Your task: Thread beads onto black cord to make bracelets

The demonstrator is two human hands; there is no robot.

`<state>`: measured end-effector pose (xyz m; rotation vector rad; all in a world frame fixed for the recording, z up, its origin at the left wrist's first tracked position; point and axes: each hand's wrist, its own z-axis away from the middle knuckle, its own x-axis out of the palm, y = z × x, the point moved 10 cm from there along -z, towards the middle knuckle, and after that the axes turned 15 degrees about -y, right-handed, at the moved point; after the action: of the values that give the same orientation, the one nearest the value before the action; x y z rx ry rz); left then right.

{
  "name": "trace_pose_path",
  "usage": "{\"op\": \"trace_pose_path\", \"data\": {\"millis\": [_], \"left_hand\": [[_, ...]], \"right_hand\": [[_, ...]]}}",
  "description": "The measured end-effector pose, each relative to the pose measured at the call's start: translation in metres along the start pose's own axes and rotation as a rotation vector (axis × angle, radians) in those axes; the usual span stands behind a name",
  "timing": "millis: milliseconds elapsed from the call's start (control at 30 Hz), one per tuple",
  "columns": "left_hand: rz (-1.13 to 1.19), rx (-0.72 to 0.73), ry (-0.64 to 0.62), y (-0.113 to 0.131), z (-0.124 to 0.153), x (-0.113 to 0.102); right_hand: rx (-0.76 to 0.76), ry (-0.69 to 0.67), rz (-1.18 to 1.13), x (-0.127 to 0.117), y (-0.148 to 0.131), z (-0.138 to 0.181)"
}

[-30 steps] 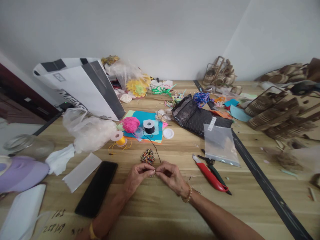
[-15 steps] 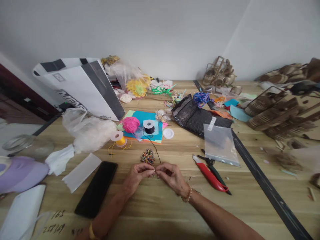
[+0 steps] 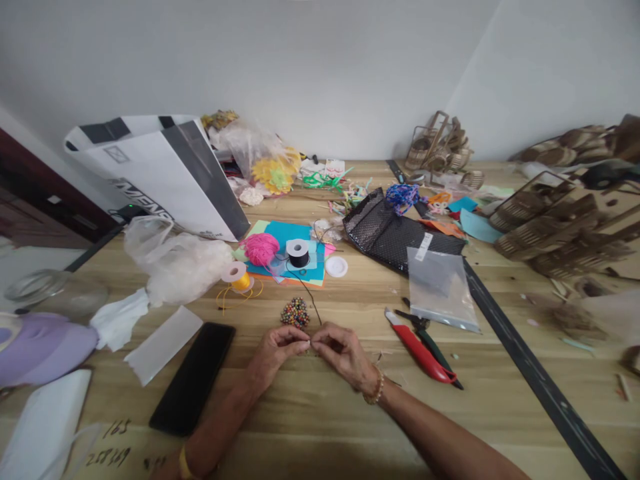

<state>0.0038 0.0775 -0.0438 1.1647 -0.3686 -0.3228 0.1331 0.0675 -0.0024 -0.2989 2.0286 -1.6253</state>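
Head view: pinching with left hand (image 3: 273, 355) and right hand (image 3: 344, 355), lower centre, cannot tell on what; probably threading beads (image 3: 295, 313) onto black cord (image 3: 315, 304), next needing steady alignment.

The table (image 3: 310, 427) (wooden) bears beads (image 3: 295, 313) and a phone (image 3: 193, 379).

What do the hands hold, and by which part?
The left hand and right hand seem to pinch something too small to identify; which part is hidden. Black cord leads to the right hand.
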Motion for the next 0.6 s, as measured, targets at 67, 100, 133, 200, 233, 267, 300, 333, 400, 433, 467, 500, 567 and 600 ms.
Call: {"op": "trace_pose_path", "data": {"millis": [67,100,133,200,233,267,300,333,400,433,467,500,567,600], "left_hand": [[0.007,0.005,-0.003,0.001,0.0,0.001],[0.01,0.01,-0.005,0.001,0.0,0.001],[0.011,0.013,-0.007,0.002,0.0,0.001],[0.018,0.017,-0.007,0.002,0.0,0.0],[0.028,0.017,-0.003,0.002,0.0,0.0],[0.039,0.015,0.003,0.001,0.0,-0.001],[0.053,0.015,0.009,0.0,-0.001,-0.002],[0.071,0.017,0.016,-0.001,-0.001,-0.003],[0.114,0.023,0.021,-0.003,-0.002,-0.003],[0.139,0.025,0.019,-0.004,-0.003,-0.003],[0.163,0.025,0.016,-0.005,-0.003,-0.002],[0.184,0.025,0.011,-0.006,-0.003,-0.002],[0.203,0.022,0.002,-0.007,-0.004,0.0],[0.203,0.021,0.001,-0.007,-0.003,0.0]], "right_hand": [[-0.005,-0.003,0.001,0.0,-0.002,0.0],[-0.007,0.0,0.0,0.0,-0.002,0.0],[-0.006,0.002,-0.001,0.0,-0.002,0.0],[-0.002,0.004,-0.001,-0.001,-0.003,0.0],[-0.004,0.002,0.0,-0.001,-0.003,0.0],[-0.007,-0.002,0.002,-0.001,-0.004,-0.001],[-0.011,-0.007,0.005,-0.001,-0.005,-0.001],[-0.018,-0.011,0.008,-0.001,-0.006,-0.002],[-0.03,-0.014,0.01,-0.001,-0.008,-0.002],[-0.033,-0.014,0.004,-0.001,-0.007,-0.002],[-0.029,-0.011,-0.006,-0.001,-0.006,-0.002],[-0.019,-0.008,-0.02,-0.001,-0.004,-0.002],[0.019,-0.004,-0.056,0.0,0.004,-0.001],[0.041,-0.004,-0.076,0.001,0.007,0.0]]}}
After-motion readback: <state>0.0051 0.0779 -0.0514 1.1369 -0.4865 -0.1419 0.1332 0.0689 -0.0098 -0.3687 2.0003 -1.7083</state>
